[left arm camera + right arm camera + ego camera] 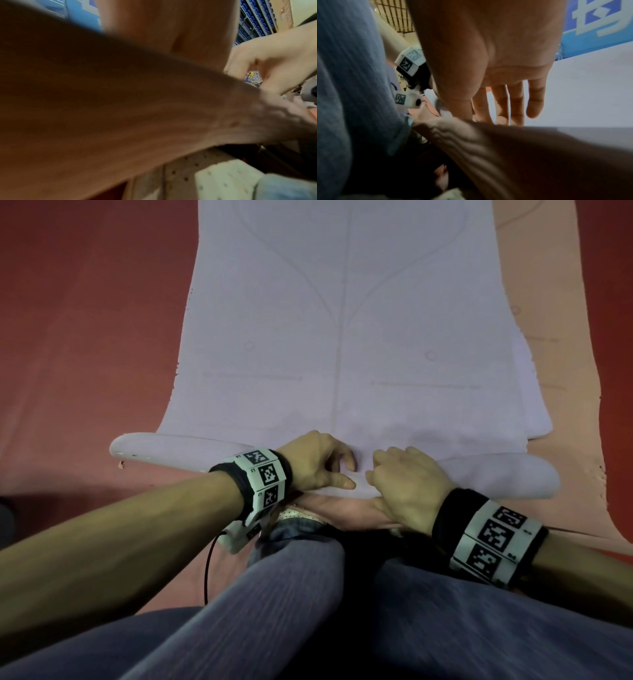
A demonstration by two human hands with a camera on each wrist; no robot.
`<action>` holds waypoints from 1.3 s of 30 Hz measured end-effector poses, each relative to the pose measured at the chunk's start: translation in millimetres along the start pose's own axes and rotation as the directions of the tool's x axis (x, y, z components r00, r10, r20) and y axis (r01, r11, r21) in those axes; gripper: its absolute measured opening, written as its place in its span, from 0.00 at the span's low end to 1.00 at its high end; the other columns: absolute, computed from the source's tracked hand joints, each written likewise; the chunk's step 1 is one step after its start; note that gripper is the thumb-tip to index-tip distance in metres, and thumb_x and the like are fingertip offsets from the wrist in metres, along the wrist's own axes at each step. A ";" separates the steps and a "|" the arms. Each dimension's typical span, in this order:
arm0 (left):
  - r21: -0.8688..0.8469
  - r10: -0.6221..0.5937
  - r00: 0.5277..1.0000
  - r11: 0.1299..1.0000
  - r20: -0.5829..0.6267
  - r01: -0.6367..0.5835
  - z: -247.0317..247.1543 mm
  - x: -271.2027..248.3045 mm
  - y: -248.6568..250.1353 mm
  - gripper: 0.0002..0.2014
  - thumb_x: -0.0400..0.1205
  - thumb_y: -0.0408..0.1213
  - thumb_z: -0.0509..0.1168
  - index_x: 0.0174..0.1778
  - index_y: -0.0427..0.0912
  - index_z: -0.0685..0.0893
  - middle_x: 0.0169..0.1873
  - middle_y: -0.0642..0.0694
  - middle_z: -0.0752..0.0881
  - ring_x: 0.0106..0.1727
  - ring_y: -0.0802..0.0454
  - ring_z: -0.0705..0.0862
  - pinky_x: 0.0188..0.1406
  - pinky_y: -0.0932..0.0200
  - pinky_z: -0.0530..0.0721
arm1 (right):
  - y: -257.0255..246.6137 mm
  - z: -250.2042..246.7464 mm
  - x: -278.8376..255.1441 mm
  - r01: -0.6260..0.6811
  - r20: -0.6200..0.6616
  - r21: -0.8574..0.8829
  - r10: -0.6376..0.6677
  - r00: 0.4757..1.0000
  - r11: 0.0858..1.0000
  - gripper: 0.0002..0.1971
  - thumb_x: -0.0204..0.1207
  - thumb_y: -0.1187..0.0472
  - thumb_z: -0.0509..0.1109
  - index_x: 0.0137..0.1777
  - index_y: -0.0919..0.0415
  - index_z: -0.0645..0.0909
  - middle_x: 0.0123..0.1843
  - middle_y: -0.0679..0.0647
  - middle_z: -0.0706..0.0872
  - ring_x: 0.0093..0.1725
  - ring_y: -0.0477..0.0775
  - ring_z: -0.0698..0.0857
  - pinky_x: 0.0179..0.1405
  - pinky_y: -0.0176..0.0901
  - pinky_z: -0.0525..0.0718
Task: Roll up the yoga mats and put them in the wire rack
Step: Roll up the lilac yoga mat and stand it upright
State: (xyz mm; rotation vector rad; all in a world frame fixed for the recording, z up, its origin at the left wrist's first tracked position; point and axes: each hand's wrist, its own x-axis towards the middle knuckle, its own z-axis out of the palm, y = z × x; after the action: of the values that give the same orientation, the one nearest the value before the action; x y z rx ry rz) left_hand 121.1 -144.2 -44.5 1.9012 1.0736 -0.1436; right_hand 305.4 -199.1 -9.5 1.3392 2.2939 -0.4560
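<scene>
Here's the lavender yoga mat, flat on the red floor and running away toward twelve o'clock, with only its near end turned over into a low, slack roll lying across the view from nine to three. A peach yoga mat lies underneath and off to three o'clock, part covered by the lavender one. No wire rack shows in any view.

Both hands sit at the middle of that roll, close together. The left hand has its fingers curled down over the top of the fold with the thumb pointing in along the near edge, a pinching grip on the mat. The right hand is knuckles up and curled on the roll beside it; the right wrist view shows its fingers pointing down onto the pale surface. The left wrist view is mostly blurred forearm and tells little about the fingers.

The mat looks soft, light and springy: the roll is pinched tight where the hands are, but bulges fatter out at the nine and three o'clock ends. My judgement is that it wants to uncoil, and a centre-only hold lets the ends lag and cone out. Hands spread wider, palms flat on top and fingers tucked under the leading fold, should keep it even. The surface looks matte and grippy, unlikely to slip, nothing fragile. The rolling has barely begun.
</scene>
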 end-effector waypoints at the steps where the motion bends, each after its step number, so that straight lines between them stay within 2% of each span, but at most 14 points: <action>1: 0.019 0.006 1.000 1.000 -0.007 -0.006 -0.2 0.0 -0.4 0.11 0.76 0.49 0.78 0.49 0.50 0.87 0.33 0.54 0.85 0.33 0.61 0.80 0.33 0.72 0.72 | -1.4 -1.1 0.1 0.005 0.004 -0.017 -0.005 1.000 1.000 0.09 0.82 0.54 0.65 0.58 0.54 0.82 0.58 0.52 0.78 0.61 0.58 0.77 0.57 0.50 0.69; 5: 0.125 0.056 0.998 0.991 -0.040 -0.050 1.6 -1.6 1.9 0.13 0.78 0.51 0.75 0.35 0.52 0.80 0.33 0.57 0.81 0.36 0.57 0.81 0.37 0.62 0.71 | -1.5 -4.1 5.2 -0.001 0.036 -0.065 0.004 0.999 0.998 0.09 0.84 0.58 0.62 0.59 0.54 0.82 0.59 0.52 0.78 0.62 0.58 0.78 0.59 0.52 0.70; 7: 0.346 0.154 0.984 0.931 -0.087 -0.115 4.9 -3.6 1.4 0.14 0.80 0.56 0.72 0.42 0.49 0.86 0.43 0.51 0.82 0.47 0.48 0.82 0.44 0.58 0.68 | 0.1 -7.4 8.7 -0.001 0.066 -0.077 0.006 0.998 0.997 0.10 0.85 0.58 0.61 0.60 0.54 0.81 0.61 0.52 0.79 0.63 0.58 0.78 0.60 0.52 0.70; 10: 0.621 0.237 0.971 0.765 -0.021 -0.174 10.1 -8.0 -2.4 0.24 0.76 0.64 0.69 0.58 0.50 0.89 0.54 0.46 0.83 0.54 0.45 0.81 0.50 0.51 0.73 | 2.4 -13.5 15.7 0.000 0.089 -0.058 0.005 0.996 0.998 0.08 0.85 0.61 0.60 0.56 0.54 0.81 0.60 0.53 0.82 0.63 0.58 0.80 0.59 0.51 0.69; 13: 0.662 0.218 0.976 0.733 -0.006 -0.159 13.2 -9.3 -2.0 0.24 0.75 0.60 0.71 0.61 0.48 0.89 0.55 0.44 0.84 0.56 0.42 0.82 0.52 0.49 0.75 | 4.2 -18.5 20.3 -0.011 0.101 -0.034 0.014 0.995 0.999 0.05 0.83 0.61 0.64 0.46 0.52 0.76 0.57 0.53 0.85 0.61 0.58 0.83 0.57 0.49 0.68; 18: 0.618 0.157 0.987 0.774 0.024 -0.138 3.5 -2.7 10.5 0.20 0.80 0.54 0.68 0.65 0.50 0.87 0.66 0.48 0.85 0.64 0.45 0.82 0.61 0.53 0.71 | 5.5 -24.6 16.0 -0.023 0.080 0.011 0.022 0.997 1.000 0.05 0.83 0.59 0.66 0.55 0.55 0.72 0.58 0.56 0.85 0.58 0.61 0.84 0.56 0.49 0.69; 22: 0.557 0.043 0.999 0.829 0.028 -0.052 -7.5 2.8 17.6 0.19 0.78 0.51 0.71 0.65 0.54 0.85 0.56 0.47 0.89 0.56 0.42 0.85 0.48 0.56 0.74 | 3.1 -39.0 7.7 0.068 0.108 -0.100 -0.057 0.992 0.993 0.07 0.83 0.64 0.60 0.46 0.52 0.69 0.56 0.55 0.85 0.56 0.60 0.84 0.53 0.47 0.68; 25: 0.628 0.013 0.997 0.776 0.073 -0.056 -13.7 9.8 30.7 0.15 0.79 0.48 0.70 0.60 0.50 0.85 0.52 0.45 0.88 0.53 0.41 0.86 0.43 0.58 0.69 | 0.1 -57.1 7.2 0.163 0.246 -0.157 -0.122 0.962 0.974 0.13 0.84 0.63 0.55 0.37 0.52 0.64 0.45 0.52 0.78 0.54 0.61 0.82 0.59 0.49 0.77; 28: 0.686 -0.018 0.993 0.725 0.114 -0.065 -16.9 20.3 44.2 0.13 0.84 0.42 0.65 0.63 0.45 0.81 0.51 0.43 0.86 0.53 0.41 0.85 0.42 0.55 0.72 | 1.8 -66.2 21.7 0.168 0.332 -0.115 -0.121 0.935 0.979 0.14 0.84 0.59 0.59 0.35 0.56 0.72 0.37 0.48 0.73 0.41 0.54 0.79 0.39 0.41 0.76; 30: 0.672 -0.063 0.990 0.740 0.127 -0.039 -20.7 25.5 46.9 0.11 0.82 0.41 0.68 0.59 0.45 0.82 0.39 0.50 0.79 0.47 0.43 0.84 0.37 0.58 0.72 | 7.1 -63.6 33.9 0.201 0.328 -0.103 -0.157 0.932 0.974 0.18 0.80 0.58 0.67 0.29 0.57 0.68 0.31 0.49 0.71 0.29 0.49 0.72 0.26 0.38 0.67; 32: 0.649 -0.091 0.988 0.760 0.123 -0.010 -24.5 27.6 45.4 0.08 0.80 0.41 0.72 0.53 0.47 0.83 0.33 0.54 0.74 0.43 0.46 0.83 0.33 0.59 0.70 | 12.0 -60.3 39.3 0.199 0.303 -0.076 -0.168 0.938 0.977 0.21 0.75 0.57 0.73 0.26 0.56 0.67 0.28 0.50 0.71 0.26 0.49 0.70 0.24 0.38 0.66; 34: 0.656 -0.104 0.984 0.755 0.144 -0.017 -26.0 28.3 47.0 0.06 0.81 0.40 0.69 0.53 0.46 0.84 0.37 0.50 0.78 0.41 0.47 0.78 0.37 0.58 0.72 | 12.0 -55.7 38.3 0.200 0.247 -0.067 -0.178 0.953 0.978 0.18 0.77 0.57 0.71 0.28 0.58 0.71 0.30 0.50 0.73 0.29 0.52 0.72 0.28 0.40 0.70; 36: 0.683 -0.098 0.981 0.729 0.168 -0.044 -25.2 28.9 50.4 0.04 0.81 0.39 0.68 0.50 0.46 0.81 0.36 0.49 0.76 0.41 0.46 0.76 0.39 0.56 0.74 | 4.5 -51.8 30.0 0.241 0.187 -0.111 -0.218 0.958 0.964 0.13 0.81 0.54 0.62 0.41 0.60 0.80 0.39 0.50 0.80 0.40 0.55 0.79 0.37 0.43 0.73; 39: 0.686 -0.064 0.978 0.722 0.200 -0.093 -25.9 26.9 54.3 0.10 0.76 0.42 0.72 0.41 0.51 0.75 0.30 0.53 0.72 0.39 0.46 0.79 0.38 0.57 0.73 | -10.8 -29.1 20.5 0.339 0.136 -0.269 -0.313 0.940 0.901 0.24 0.81 0.45 0.50 0.56 0.57 0.84 0.54 0.53 0.88 0.58 0.58 0.83 0.37 0.41 0.72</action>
State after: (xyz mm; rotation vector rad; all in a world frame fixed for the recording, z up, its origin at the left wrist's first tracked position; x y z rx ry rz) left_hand 169.0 -118.7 -7.2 2.4849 0.9192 -0.8295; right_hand 281.1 -175.1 5.0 0.7805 2.4038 -0.2615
